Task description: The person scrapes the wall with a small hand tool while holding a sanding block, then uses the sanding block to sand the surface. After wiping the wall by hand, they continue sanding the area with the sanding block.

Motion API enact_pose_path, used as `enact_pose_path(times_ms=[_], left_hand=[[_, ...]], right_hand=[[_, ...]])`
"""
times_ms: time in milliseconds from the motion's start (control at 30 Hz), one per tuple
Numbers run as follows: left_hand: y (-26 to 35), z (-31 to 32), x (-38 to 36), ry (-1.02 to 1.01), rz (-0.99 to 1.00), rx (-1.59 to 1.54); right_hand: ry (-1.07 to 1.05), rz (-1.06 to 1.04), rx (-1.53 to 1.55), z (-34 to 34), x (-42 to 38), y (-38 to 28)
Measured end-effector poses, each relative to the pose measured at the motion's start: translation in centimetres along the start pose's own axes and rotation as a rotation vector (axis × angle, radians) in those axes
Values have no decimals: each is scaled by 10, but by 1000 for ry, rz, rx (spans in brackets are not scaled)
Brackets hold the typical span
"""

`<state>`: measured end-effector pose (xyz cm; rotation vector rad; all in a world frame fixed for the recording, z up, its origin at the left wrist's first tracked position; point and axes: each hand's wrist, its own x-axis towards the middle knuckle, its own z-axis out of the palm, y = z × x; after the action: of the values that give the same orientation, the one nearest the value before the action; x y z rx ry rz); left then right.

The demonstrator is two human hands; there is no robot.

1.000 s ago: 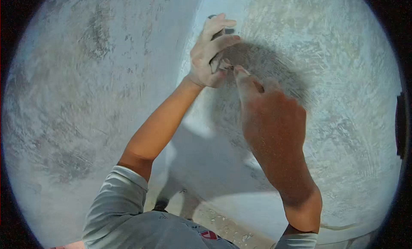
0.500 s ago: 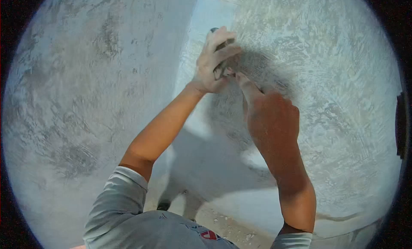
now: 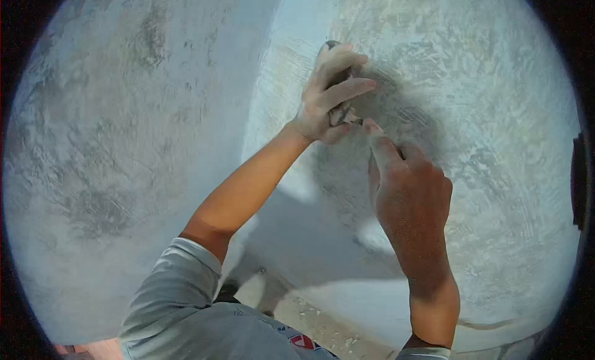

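Observation:
My left hand point(image 3: 317, 106), dusted white, is closed round a dark, plaster-smeared tool point(image 3: 339, 116). Its rounded dark end shows above the fingers, and the rest is mostly hidden by the palm. Just below and to the right, my right hand point(image 3: 412, 189) grips a slim dark tool point(image 3: 401, 154), mostly covered by the fist, with the index finger stretched along it. The right fingertip is close to the lower end of the left-hand tool. Both hands are in front of a rough, grey-white plastered wall point(image 3: 496, 161).
A smooth pale band point(image 3: 297, 25) runs down the wall between two rougher areas. Shadows of the arms fall across the plaster. Below, pale crumbs lie on the floor point(image 3: 328, 329) near a dark shoe point(image 3: 228, 290). A dark object point(image 3: 578, 181) stands at the right edge.
Both hands have shifted a little right and slightly down in the view, still close together. Each still holds its tool.

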<state>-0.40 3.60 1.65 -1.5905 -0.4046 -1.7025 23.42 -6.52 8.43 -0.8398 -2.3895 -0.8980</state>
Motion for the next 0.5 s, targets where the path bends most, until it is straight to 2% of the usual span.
enact_pose_path(times_ms=[233, 267, 300, 367, 500], left_hand=[[-51, -51, -7, 33, -9, 73], [-55, -52, -6, 86, 0, -82], [-64, -57, -7, 83, 14, -47], [-81, -72, -9, 64, 37, 12], [-77, -78, -2, -83, 35, 106]], right_hand=[[-1, -108, -4, 8, 54, -51], [29, -88, -6, 6, 57, -60], [44, -103, 20, 12, 65, -64], [71, -117, 80, 28, 81, -68], [25, -39, 110, 30, 78, -62]])
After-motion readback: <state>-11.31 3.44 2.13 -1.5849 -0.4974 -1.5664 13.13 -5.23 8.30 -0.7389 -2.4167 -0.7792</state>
